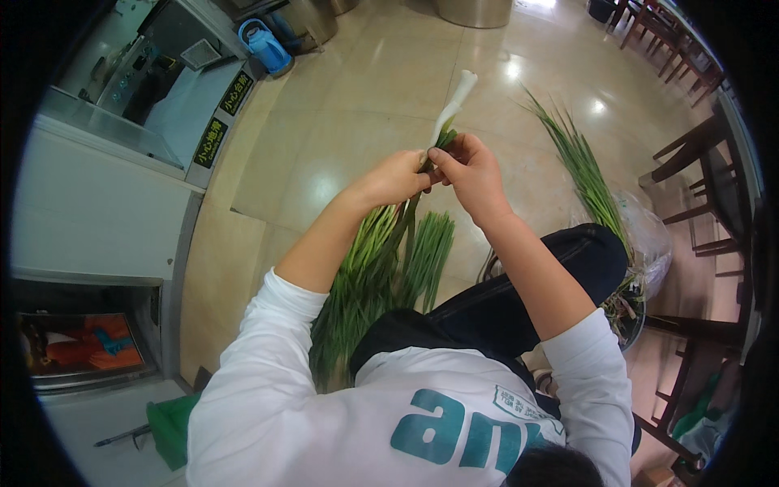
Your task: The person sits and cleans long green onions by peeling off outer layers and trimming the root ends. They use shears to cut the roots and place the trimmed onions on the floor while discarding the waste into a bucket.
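My left hand (395,178) is closed around the stalk of a long green onion (451,111), its white root end pointing up and away from me. Close beside it, the thumb and fingers of my right hand (467,165) pinch the green leaves near where they meet the white part. The onion's dark leaves hang down between my forearms. Below my hands a large pile of green onions (359,292) lies on the tiled floor, with a lighter bunch of green leaves (431,249) at its right side.
More green onions (581,164) lie at the right, by a clear plastic bag (648,237) and a bin with plant scraps (630,310). Dark wooden chairs (718,189) line the right side. A blue thermos jug (266,49) stands by a raised step at the upper left. My knee is right of the pile.
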{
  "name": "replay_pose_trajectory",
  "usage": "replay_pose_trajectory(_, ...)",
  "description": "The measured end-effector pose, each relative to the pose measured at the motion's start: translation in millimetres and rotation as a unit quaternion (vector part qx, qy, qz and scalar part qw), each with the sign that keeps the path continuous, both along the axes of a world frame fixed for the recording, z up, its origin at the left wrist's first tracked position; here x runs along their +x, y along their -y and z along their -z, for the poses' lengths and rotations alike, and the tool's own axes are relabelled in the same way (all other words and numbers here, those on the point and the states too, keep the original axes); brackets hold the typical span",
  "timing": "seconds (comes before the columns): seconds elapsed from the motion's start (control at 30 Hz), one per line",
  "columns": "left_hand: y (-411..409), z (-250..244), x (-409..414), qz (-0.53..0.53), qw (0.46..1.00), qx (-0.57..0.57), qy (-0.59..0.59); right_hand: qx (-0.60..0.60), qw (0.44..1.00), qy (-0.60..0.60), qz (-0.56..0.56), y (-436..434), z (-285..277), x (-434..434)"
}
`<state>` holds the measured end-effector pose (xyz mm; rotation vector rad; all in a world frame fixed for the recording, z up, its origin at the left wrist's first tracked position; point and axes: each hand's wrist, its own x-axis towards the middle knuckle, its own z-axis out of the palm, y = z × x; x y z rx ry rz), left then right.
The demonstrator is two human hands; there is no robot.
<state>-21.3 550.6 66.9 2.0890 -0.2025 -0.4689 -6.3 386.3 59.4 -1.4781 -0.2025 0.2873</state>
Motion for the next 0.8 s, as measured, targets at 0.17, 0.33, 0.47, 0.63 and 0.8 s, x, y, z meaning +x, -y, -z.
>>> replay_pose_trajectory(0.17, -27, 10, -2, 0.007, 0.987, -0.049, -0.153, 0.009, 0.999, -0.036, 0.002, -11, 36, 4)
replay_pose_trajectory(0.33, -75, 8, -13, -0.025, 0.992, 0.09, -0.09, 0.1, 0.985, -0.094, 0.103, -17, 55, 0)
replay_pose_trajectory(0.47, -135, -26, -26, -0.151, 0.981, 0.116, -0.025, 0.111, 0.982, -0.079, 0.132, 4, 69, 2)
replay_pose_trajectory(0.63, -169, -61, -29, -0.256, 0.965, 0.052, -0.022, 0.029, 0.987, -0.081, 0.132, 22, 97, 4)
replay_pose_trajectory(0.8, -174, 99, -15, -0.265, 0.917, 0.267, -0.134, -0.039, 0.989, -0.087, 0.112, 32, 119, -6)
